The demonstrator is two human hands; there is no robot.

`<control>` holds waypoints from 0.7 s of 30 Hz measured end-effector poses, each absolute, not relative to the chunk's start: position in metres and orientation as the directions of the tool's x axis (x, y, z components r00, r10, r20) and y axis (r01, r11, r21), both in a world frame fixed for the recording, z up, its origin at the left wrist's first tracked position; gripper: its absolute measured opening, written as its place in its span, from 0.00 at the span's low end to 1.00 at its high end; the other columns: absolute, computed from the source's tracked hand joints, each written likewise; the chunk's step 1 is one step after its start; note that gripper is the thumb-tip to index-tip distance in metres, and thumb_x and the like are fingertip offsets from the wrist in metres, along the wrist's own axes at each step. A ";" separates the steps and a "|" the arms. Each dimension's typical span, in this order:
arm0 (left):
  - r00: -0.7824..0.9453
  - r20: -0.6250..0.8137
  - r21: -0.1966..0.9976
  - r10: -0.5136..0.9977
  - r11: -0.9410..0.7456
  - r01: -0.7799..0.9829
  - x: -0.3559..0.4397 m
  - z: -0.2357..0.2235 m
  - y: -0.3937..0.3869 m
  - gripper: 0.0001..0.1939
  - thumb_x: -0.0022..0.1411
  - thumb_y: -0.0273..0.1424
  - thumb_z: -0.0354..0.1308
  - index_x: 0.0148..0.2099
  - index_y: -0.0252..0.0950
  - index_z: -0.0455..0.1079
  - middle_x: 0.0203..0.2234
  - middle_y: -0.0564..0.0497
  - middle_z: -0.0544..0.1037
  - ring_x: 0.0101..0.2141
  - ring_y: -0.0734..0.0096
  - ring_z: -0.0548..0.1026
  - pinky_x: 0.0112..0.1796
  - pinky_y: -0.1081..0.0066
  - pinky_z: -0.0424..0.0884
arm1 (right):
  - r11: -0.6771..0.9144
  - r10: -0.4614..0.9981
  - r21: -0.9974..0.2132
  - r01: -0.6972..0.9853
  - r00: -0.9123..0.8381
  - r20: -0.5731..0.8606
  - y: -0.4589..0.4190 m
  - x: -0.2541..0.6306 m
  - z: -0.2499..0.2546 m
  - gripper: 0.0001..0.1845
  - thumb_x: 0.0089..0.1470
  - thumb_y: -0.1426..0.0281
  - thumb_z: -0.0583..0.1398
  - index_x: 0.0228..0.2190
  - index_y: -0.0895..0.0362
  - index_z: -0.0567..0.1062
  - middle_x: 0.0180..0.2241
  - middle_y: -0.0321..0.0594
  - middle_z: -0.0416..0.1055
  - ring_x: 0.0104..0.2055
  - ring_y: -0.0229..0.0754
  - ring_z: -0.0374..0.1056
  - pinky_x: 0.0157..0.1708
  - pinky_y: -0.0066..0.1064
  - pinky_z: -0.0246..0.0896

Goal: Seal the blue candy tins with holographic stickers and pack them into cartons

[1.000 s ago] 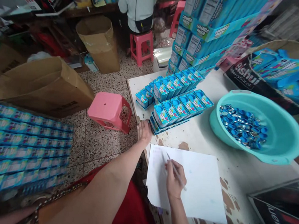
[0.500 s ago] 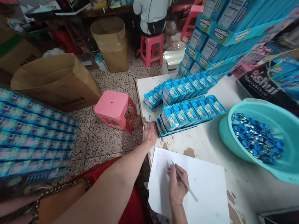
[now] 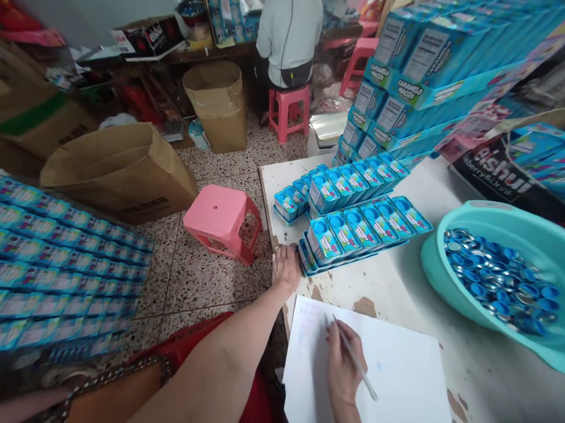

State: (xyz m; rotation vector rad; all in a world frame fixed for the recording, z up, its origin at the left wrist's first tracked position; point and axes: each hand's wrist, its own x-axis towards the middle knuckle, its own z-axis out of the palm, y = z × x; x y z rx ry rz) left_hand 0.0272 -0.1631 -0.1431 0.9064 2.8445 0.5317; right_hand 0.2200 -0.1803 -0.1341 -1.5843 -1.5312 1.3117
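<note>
In my right hand (image 3: 346, 360) is a slim pen (image 3: 357, 364), gripped between thumb and fingers over a large white sheet of paper (image 3: 402, 363). Faint marks show near the paper's upper left corner. My left hand (image 3: 286, 268) lies flat on the table's left edge, fingers stretched out, beside the nearest tray of blue packs (image 3: 369, 229). Those packs stand in a row with round blue tops and "Caramelo Macizo" labels. A second row of blue packs (image 3: 354, 184) sits just behind them.
A turquoise basin (image 3: 436, 264) of small blue and silver caps stands at right. Tall stacked blue boxes (image 3: 412, 86) rise behind the rows. Left of the table are a pink stool (image 3: 216, 211), an open carton (image 3: 118, 171) and stacked packs (image 3: 62, 263). Another person (image 3: 289, 35) sits at the back.
The view has tilted up slightly, so most things appear lower. My right hand still holds the pen over the paper, and my left hand stays at the table edge.
</note>
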 end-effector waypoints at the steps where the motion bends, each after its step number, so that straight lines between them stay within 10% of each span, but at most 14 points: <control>1: -0.813 0.001 0.365 0.582 0.757 0.542 0.027 -0.143 -0.163 0.17 0.67 0.28 0.40 0.53 0.38 0.65 0.44 0.44 0.72 0.47 0.62 0.68 0.48 0.65 0.62 | -0.171 0.957 -0.898 0.405 -0.148 -0.249 -0.180 0.221 -0.137 0.29 0.48 0.46 0.58 0.37 0.59 0.71 0.32 0.43 0.72 0.31 0.44 0.70 0.35 0.37 0.67; 21: -0.817 -0.003 0.332 0.577 0.771 0.543 0.028 -0.146 -0.163 0.16 0.67 0.29 0.41 0.52 0.38 0.66 0.43 0.45 0.71 0.46 0.63 0.67 0.48 0.64 0.63 | -0.037 0.970 -0.896 0.443 -0.200 -0.139 -0.181 0.224 -0.147 0.28 0.51 0.42 0.52 0.30 0.56 0.65 0.21 0.34 0.65 0.23 0.39 0.64 0.28 0.33 0.58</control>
